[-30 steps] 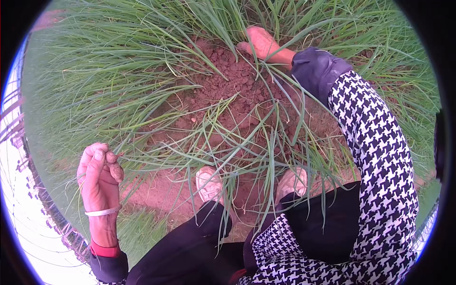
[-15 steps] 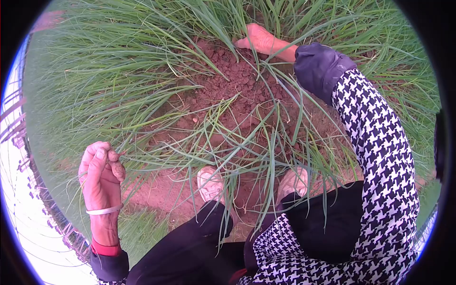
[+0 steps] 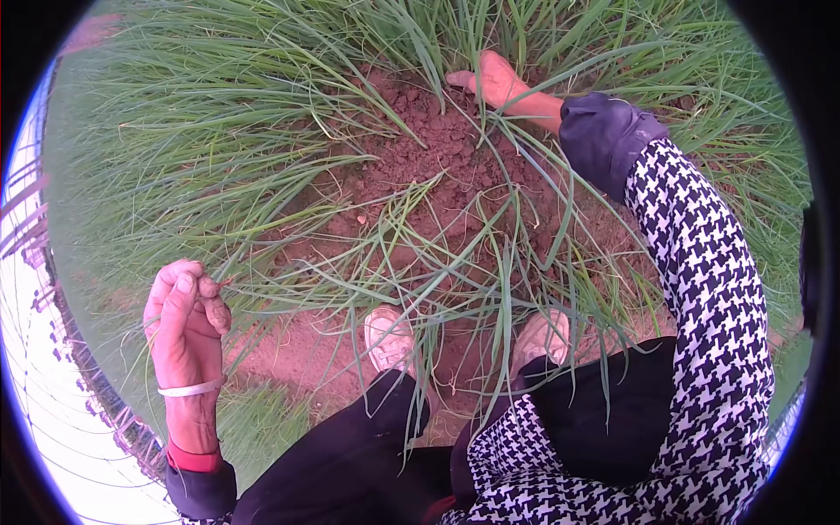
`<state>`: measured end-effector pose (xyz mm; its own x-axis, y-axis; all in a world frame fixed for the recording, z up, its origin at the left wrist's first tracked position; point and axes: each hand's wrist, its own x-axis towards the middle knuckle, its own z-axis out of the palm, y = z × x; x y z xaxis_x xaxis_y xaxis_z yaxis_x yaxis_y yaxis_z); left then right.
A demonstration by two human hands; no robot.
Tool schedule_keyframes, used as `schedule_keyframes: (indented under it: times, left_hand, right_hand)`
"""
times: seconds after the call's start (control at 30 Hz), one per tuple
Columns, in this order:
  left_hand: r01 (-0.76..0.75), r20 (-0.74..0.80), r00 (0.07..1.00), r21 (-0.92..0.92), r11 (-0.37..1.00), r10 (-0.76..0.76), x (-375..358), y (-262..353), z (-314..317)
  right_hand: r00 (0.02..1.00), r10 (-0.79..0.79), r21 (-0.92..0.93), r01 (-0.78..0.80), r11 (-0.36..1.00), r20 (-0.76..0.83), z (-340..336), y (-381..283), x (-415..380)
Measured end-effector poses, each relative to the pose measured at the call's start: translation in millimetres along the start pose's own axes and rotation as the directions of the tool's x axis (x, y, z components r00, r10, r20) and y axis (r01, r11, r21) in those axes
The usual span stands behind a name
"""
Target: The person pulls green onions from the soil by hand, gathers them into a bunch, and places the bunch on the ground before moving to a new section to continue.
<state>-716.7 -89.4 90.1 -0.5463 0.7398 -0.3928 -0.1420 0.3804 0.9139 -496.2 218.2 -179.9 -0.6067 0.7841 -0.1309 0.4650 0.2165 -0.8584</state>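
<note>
The left hand (image 3: pixel 184 319) is curled shut, pinching a bunch of green stalks (image 3: pixel 289 262) at the near left edge of the soil patch (image 3: pixel 429 175); the right hand (image 3: pixel 497 80) reaches to its far edge, fingers pressed among the leaves, grip hidden; two shoes (image 3: pixel 389 337) stand at the near edge.

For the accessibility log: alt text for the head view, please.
A person crouches over red-brown soil among long green grass-like plants. The right hand reaches into the plant bases; the left hand is closed around pulled blades, thumb soiled.
</note>
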Motion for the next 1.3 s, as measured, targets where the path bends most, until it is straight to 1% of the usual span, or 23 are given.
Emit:
schedule_keyframes:
  times: [0.07,0.1,0.13,0.2,0.23,0.33,0.37,0.4,0.47,0.5,0.6,0.63,0.73,0.77,0.87,0.9,1.0,1.03,1.13,1.17,1.27,1.3]
  left_hand:
    - [0.004,-0.018,1.000,0.004,1.000,-0.004,-1,0,-3]
    - [0.002,-0.019,1.000,0.003,1.000,-0.002,-1,0,-5]
    - [0.001,-0.025,1.000,-0.001,1.000,-0.001,-3,0,-7]
    - [0.009,-0.043,0.999,-0.005,1.000,-0.009,-5,-2,-11]
    - [0.017,-0.054,0.998,-0.003,1.000,-0.017,-6,-2,-13]
    - [0.030,-0.068,0.997,0.001,1.000,-0.030,-3,-4,-18]
    - [0.031,-0.069,0.997,-0.001,1.000,-0.031,-2,-4,-19]
    - [-0.003,-0.068,0.998,-0.005,1.000,0.003,-19,5,-8]
    - [0.000,-0.080,0.997,-0.014,1.000,-0.001,-20,9,-2]
    - [-0.001,-0.078,0.997,-0.012,1.000,0.001,-19,11,1]
    - [-0.007,-0.077,0.997,-0.011,1.000,0.006,-17,12,3]
    - [-0.011,-0.073,0.997,-0.015,1.000,0.010,-14,10,-1]
    - [-0.009,-0.086,0.996,-0.039,0.999,0.005,-13,1,-15]
    - [-0.010,-0.100,0.995,-0.044,0.999,0.006,-13,0,-17]
    - [-0.011,-0.127,0.992,-0.045,0.999,0.005,-21,3,-14]
    - [-0.012,-0.125,0.992,-0.050,0.999,0.005,-22,4,-12]
    - [-0.014,-0.122,0.993,-0.071,0.997,0.006,-24,7,-7]
    - [-0.013,-0.122,0.993,-0.081,0.997,0.003,-23,8,-7]
    - [-0.028,-0.134,0.991,-0.075,0.997,0.018,-27,8,-7]
    - [-0.029,-0.135,0.991,-0.076,0.997,0.018,-28,7,-7]
    - [-0.039,-0.133,0.991,-0.074,0.996,0.029,-28,8,-8]
    - [-0.039,-0.136,0.990,-0.070,0.997,0.029,-26,8,-10]
  right_hand:
    - [0.985,0.010,0.167,0.020,0.986,-0.173,14,3,-6]
    - [0.967,0.170,0.200,-0.132,0.971,-0.189,19,12,12]
    - [0.974,0.151,0.134,-0.129,0.983,-0.169,18,25,19]
    - [0.986,0.115,0.002,-0.115,0.993,-0.123,-5,-16,12]
    - [0.996,0.005,0.007,-0.004,1.000,-0.090,-4,-23,7]
    - [0.996,0.023,-0.159,-0.036,0.987,-0.083,18,-21,13]
    - [0.994,-0.026,-0.142,0.011,0.990,-0.104,20,-21,15]
    - [0.990,-0.059,-0.161,0.038,0.986,-0.126,0,-30,8]
    - [0.990,-0.074,-0.193,0.051,0.980,-0.118,-3,-35,5]
    - [0.988,0.051,-0.237,-0.085,0.968,-0.144,-1,-42,6]
    - [0.982,-0.019,-0.097,0.000,0.995,-0.190,1,-42,-2]
    - [0.975,0.015,-0.108,-0.040,0.993,-0.222,0,-42,-7]
    - [0.979,0.046,0.065,-0.033,0.997,-0.200,-6,-31,-4]
    - [0.964,0.243,0.054,-0.239,0.970,-0.104,-14,-42,-6]
    - [0.990,0.136,-0.051,-0.138,0.989,-0.044,-7,-23,11]
    - [0.992,0.017,-0.161,-0.037,0.986,-0.128,1,-21,14]
    - [0.998,0.002,-0.133,-0.010,0.991,-0.061,12,-25,26]
    - [0.995,0.030,-0.200,-0.048,0.979,-0.092,15,-26,29]
    - [0.972,-0.173,-0.241,0.131,0.962,-0.161,10,-31,22]
    - [0.979,-0.097,-0.323,0.035,0.946,-0.179,9,-35,20]
    - [0.986,0.005,-0.167,-0.033,0.985,-0.166,-2,-43,6]
    - [0.975,0.102,-0.173,-0.138,0.975,-0.199,-3,-38,9]
